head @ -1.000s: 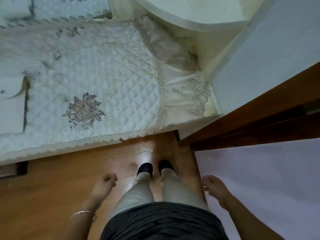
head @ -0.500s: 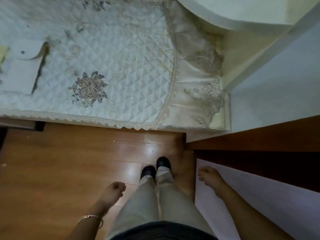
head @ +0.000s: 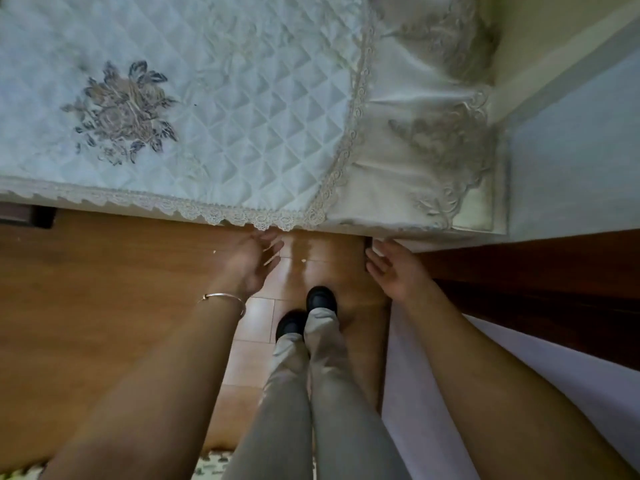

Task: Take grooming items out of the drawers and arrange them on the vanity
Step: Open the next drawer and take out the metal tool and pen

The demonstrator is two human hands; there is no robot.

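The vanity top fills the upper view under a white quilted cloth [head: 242, 109] with an embroidered flower and a lace hem along the front edge. My left hand [head: 254, 263] reaches forward with fingers spread, its tips just under the lace hem. My right hand [head: 394, 268] is stretched out too, fingers straight, tips at the vanity's front edge near its right end. Both hands hold nothing. No drawer front or grooming item shows; whatever lies below the edge is hidden by the cloth.
A wooden floor [head: 104, 306] lies below, with my legs and black shoes [head: 320, 299] in the middle. A dark wooden bed frame [head: 536, 271] and pale sheet [head: 519, 358] close off the right side. A pale wall [head: 588, 150] stands beyond the vanity's right end.
Both hands were loosely curled at my sides; they have risen forward and opened at the vanity's front edge. The view has moved closer to the vanity.
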